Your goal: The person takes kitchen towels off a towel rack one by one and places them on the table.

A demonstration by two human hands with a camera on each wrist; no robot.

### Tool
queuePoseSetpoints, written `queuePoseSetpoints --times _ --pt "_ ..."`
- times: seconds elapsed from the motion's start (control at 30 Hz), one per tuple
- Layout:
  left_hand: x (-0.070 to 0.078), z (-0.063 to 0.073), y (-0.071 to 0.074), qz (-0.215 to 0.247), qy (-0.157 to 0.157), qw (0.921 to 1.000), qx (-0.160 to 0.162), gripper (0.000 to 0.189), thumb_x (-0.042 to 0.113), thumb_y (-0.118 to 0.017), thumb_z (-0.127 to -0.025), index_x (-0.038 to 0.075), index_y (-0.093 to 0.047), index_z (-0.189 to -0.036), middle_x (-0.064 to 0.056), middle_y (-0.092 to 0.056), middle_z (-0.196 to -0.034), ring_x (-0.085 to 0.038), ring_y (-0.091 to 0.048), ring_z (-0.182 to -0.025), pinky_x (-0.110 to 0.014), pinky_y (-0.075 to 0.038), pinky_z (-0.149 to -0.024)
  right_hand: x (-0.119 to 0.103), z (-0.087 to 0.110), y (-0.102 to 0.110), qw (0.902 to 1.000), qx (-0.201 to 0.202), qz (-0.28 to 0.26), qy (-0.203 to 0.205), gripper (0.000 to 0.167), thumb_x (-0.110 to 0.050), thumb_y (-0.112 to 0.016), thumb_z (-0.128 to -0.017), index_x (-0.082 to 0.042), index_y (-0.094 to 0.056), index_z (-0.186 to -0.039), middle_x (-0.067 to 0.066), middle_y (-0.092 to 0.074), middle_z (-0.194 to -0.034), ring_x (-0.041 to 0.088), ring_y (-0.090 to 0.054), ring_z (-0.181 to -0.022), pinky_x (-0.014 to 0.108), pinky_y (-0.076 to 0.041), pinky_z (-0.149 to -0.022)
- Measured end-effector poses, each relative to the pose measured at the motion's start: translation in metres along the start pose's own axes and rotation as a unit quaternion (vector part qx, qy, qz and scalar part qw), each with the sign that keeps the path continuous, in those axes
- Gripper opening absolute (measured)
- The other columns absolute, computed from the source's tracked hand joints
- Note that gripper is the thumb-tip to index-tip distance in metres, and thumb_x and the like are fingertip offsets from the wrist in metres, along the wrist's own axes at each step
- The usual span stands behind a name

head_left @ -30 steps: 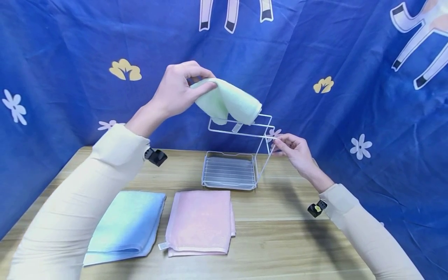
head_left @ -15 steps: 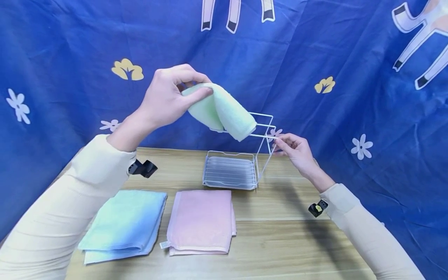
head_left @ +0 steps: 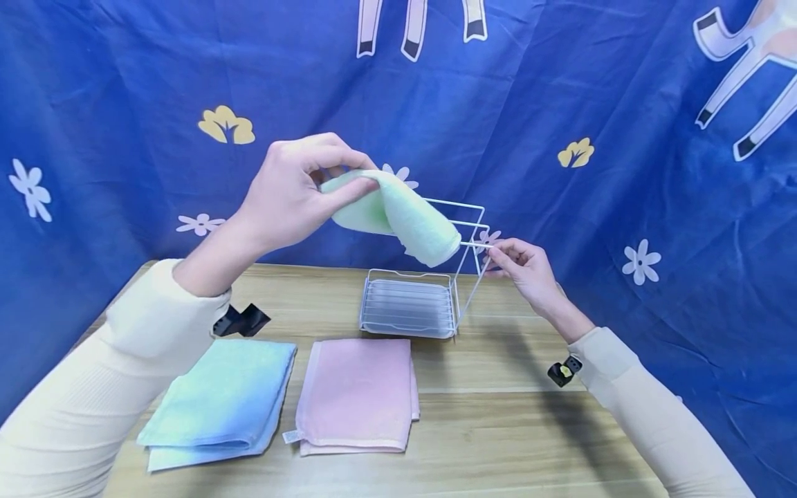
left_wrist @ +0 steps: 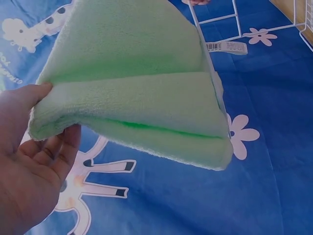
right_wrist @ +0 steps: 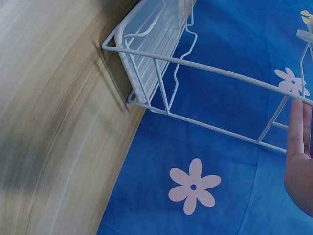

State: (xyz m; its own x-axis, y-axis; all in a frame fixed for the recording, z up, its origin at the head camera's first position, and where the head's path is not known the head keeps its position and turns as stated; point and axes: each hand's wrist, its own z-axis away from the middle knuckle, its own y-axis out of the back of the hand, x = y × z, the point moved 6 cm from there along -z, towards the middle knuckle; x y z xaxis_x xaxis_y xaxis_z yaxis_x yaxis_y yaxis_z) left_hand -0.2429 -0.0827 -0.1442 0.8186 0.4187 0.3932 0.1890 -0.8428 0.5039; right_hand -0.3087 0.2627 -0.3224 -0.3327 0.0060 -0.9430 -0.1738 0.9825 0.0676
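Observation:
My left hand (head_left: 292, 190) pinches a folded pale green towel (head_left: 420, 225) by its left end, thumb on one side and fingers on the other. The towel is at the front upper rail of a white wire rack (right_wrist: 215, 70) and hides most of that rail; whether it hangs over it I cannot tell. In the left wrist view, the towel (left_wrist: 142, 95) spreads out from my fingertips, with the rack's wires beyond its right edge. My right hand (head_left: 528, 271) holds the rack's upper right front corner between thumb and fingers.
A shallow tray (head_left: 407, 304) with wire bars forms the rack's base on the wooden table (head_left: 498, 429). Nearer lie a folded blue towel (head_left: 227, 394) and a folded pink towel (head_left: 355, 394). A blue patterned cloth (head_left: 299, 76) hangs behind.
My left hand has moved left, then down, bringing the green towel from above the rack to its front upper rail. My right hand stays at the corner.

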Motion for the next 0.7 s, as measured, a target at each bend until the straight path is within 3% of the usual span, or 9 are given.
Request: queuePoseSetpoints --times 0.3,0.53,0.7 --pt "0.006 0.016 0.012 0.006 0.0 0.9999 0.011 0.012 0.005 -0.083 -0.089 0.006 -0.083 -0.1 -0.009 -0.076 -0.089 -0.003 -0.055 -0.075 -0.015 -0.044 -0.069 0.0 0.0 0.0 1.0 0.001 0.003 -0.001 0.015 -0.006 -0.064 -0.104 -0.013 -0.076 -0.099 -0.003 -0.078 -0.094 0.011 -0.076 -0.086 0.036 -0.066 -0.079" --pt "0.012 0.023 0.016 0.024 0.02 0.9995 0.008 0.011 0.006 -0.083 -0.089 0.01 -0.083 -0.099 0.016 -0.07 -0.087 -0.005 -0.056 -0.074 -0.018 -0.045 -0.068 0.001 0.0 0.001 0.9999 0.006 0.008 -0.003 0.01 -0.007 -0.064 -0.104 -0.005 -0.074 -0.102 0.002 -0.078 -0.095 0.01 -0.076 -0.085 0.039 -0.066 -0.08" --pt "0.019 0.027 0.013 0.026 0.022 0.9994 0.003 0.011 0.006 -0.084 -0.088 0.011 -0.083 -0.099 0.006 -0.072 -0.086 -0.005 -0.055 -0.073 -0.017 -0.045 -0.068 0.001 0.0 0.0 0.9999 0.004 0.011 -0.006 0.01 -0.008 -0.065 -0.104 -0.004 -0.074 -0.102 -0.001 -0.079 -0.095 0.013 -0.076 -0.086 0.038 -0.066 -0.08"
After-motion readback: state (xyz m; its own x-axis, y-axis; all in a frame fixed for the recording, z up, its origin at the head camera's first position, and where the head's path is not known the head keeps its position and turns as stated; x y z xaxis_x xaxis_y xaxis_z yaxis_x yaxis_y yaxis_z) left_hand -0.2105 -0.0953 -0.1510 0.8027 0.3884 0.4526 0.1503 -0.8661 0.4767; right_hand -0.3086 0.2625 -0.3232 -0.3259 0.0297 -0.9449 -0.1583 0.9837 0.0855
